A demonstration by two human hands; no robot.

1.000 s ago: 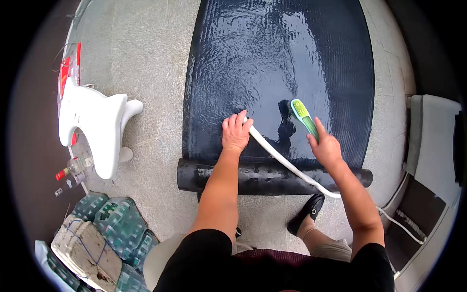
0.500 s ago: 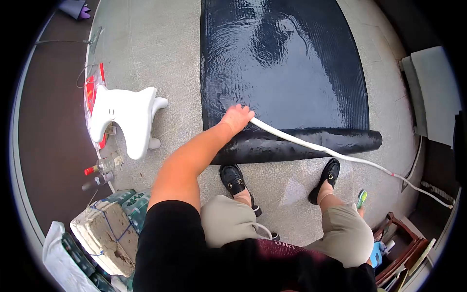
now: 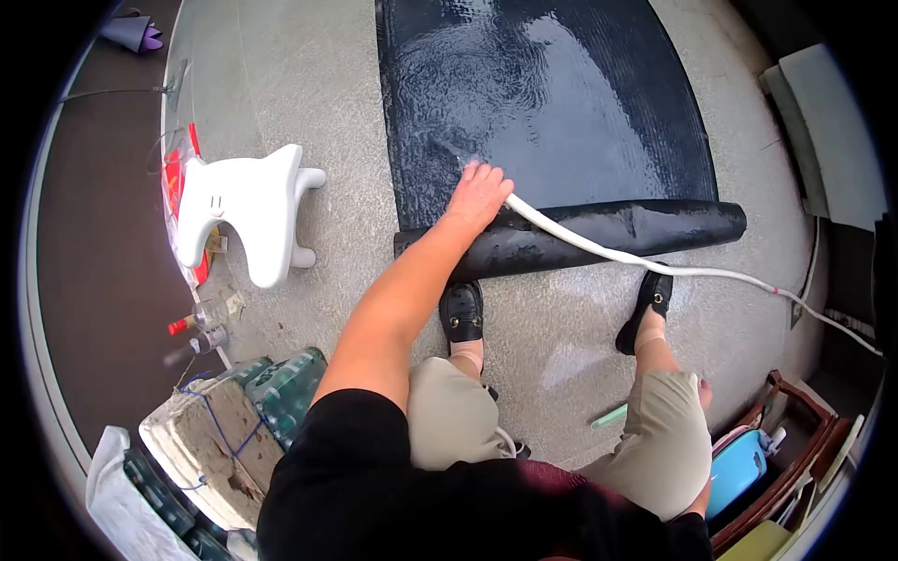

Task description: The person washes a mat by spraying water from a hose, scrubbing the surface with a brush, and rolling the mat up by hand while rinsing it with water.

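My left hand (image 3: pixel 479 196) is closed around the end of a white hose (image 3: pixel 599 249), over the near side of a wet black ribbed mat (image 3: pixel 561 140). Water spreads in ripples over the mat just past my fingers. The mat's near end is rolled up (image 3: pixel 617 232) in front of my shoes. Only a small part of my right hand (image 3: pixel 704 393) shows beside my right knee; its fingers are mostly hidden by the leg. A light green stick-like thing (image 3: pixel 610 416) juts out on the other side of that leg; whether my right hand holds it is unclear.
A white stool (image 3: pixel 245 206) stands at the left, with bottles (image 3: pixel 201 316) lying below it. Nearer are a rope-tied foam block (image 3: pixel 201 449) and packs of green bottles (image 3: pixel 288 388). At the right are a blue basin (image 3: pixel 736 472) and a reddish wooden frame (image 3: pixel 795 430).
My left hand has shifted right and slightly up with the hose. The rolled end sits higher in view. The green thing has gone from the right of my leg to its left.
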